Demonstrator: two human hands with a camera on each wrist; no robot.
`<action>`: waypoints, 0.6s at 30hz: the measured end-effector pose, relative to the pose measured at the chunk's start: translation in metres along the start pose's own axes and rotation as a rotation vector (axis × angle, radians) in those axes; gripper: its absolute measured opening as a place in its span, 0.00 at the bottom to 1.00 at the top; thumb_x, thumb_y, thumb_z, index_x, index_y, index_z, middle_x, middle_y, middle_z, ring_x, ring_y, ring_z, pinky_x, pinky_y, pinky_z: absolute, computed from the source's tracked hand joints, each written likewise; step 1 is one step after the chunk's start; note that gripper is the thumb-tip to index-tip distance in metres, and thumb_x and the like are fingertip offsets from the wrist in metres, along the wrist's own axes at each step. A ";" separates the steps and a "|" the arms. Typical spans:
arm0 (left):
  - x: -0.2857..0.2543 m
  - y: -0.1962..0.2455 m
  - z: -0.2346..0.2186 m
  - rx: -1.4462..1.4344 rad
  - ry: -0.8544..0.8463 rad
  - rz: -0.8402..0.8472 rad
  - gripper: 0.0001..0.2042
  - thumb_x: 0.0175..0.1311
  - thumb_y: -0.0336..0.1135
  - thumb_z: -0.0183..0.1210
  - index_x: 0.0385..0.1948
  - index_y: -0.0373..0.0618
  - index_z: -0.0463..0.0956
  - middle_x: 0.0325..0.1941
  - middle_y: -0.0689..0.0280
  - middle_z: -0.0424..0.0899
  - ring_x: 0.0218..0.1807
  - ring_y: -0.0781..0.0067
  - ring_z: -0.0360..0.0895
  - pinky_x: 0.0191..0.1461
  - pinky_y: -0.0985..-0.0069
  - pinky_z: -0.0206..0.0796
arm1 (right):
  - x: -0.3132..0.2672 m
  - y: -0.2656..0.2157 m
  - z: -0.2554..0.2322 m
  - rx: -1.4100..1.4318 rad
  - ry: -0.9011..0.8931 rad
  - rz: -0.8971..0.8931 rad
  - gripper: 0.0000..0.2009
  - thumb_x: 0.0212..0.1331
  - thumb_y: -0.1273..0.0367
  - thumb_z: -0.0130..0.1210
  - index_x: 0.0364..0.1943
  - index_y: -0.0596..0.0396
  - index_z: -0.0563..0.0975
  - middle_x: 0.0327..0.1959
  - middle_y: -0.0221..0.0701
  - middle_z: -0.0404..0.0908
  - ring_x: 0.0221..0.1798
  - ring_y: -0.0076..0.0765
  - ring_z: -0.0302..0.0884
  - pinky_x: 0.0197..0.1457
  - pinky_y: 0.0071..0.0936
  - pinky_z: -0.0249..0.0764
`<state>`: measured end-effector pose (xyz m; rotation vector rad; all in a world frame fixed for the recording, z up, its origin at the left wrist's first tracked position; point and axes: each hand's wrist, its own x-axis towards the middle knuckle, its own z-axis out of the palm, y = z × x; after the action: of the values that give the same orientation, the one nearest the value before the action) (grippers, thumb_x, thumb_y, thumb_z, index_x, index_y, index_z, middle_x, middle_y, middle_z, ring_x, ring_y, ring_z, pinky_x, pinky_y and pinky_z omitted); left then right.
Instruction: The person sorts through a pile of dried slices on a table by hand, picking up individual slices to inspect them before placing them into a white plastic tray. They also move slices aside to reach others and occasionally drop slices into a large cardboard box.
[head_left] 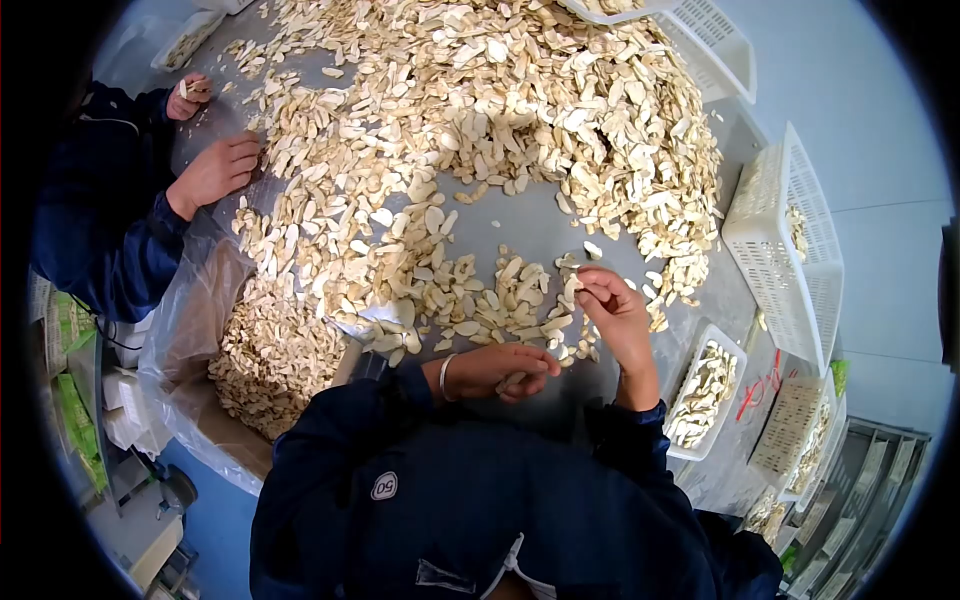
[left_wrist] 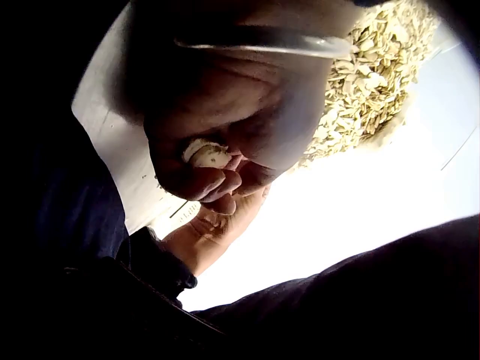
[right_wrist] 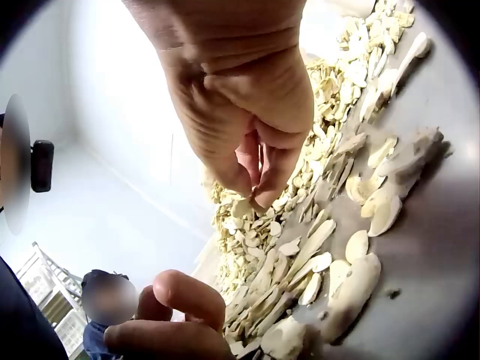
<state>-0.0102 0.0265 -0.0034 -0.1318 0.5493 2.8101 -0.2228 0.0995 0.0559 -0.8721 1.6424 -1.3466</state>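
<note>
Pale dried slices (head_left: 505, 290) lie scattered on the grey metal table in front of the person. The left hand (head_left: 500, 373), with a bangle at its wrist, is palm up at the near edge of the slices. In the left wrist view its curled fingers hold a pale slice (left_wrist: 208, 154). The right hand (head_left: 618, 318) reaches down from the right, thumb and fingertips pinched together on a slice (head_left: 572, 286). In the right wrist view, the right hand (right_wrist: 244, 112) has its fingertips low over the pile, partly covering what they pinch.
A large heap (head_left: 640, 130) covers the far table. A narrow white tray of slices (head_left: 705, 392) and white baskets (head_left: 815, 240) stand right. A plastic-lined box (head_left: 240, 430) of small pieces stands left, near another person's hands (head_left: 217, 172).
</note>
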 end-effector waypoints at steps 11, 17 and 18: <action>0.001 -0.002 -0.002 0.009 0.007 0.008 0.10 0.76 0.37 0.48 0.50 0.45 0.72 0.27 0.70 0.73 0.20 0.86 0.59 0.21 0.84 0.49 | 0.000 0.008 0.000 -0.045 0.028 0.020 0.10 0.63 0.83 0.56 0.46 0.60 0.81 0.48 0.24 0.83 0.47 0.16 0.79 0.48 0.16 0.75; 0.000 -0.001 0.000 0.028 0.017 0.007 0.10 0.77 0.37 0.47 0.50 0.45 0.73 0.28 0.70 0.73 0.21 0.86 0.60 0.22 0.84 0.51 | -0.002 0.008 -0.002 -0.096 0.001 0.009 0.08 0.65 0.82 0.55 0.44 0.60 0.81 0.42 0.23 0.84 0.43 0.16 0.79 0.46 0.17 0.75; 0.000 -0.001 0.000 0.025 0.016 0.007 0.10 0.77 0.37 0.47 0.50 0.45 0.73 0.28 0.71 0.73 0.21 0.86 0.60 0.22 0.84 0.51 | -0.001 0.009 -0.003 -0.110 -0.019 -0.007 0.07 0.65 0.82 0.55 0.43 0.60 0.81 0.41 0.23 0.84 0.43 0.16 0.79 0.45 0.17 0.75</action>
<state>-0.0097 0.0272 -0.0038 -0.1477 0.5896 2.8104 -0.2253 0.1036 0.0474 -0.9523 1.7128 -1.2586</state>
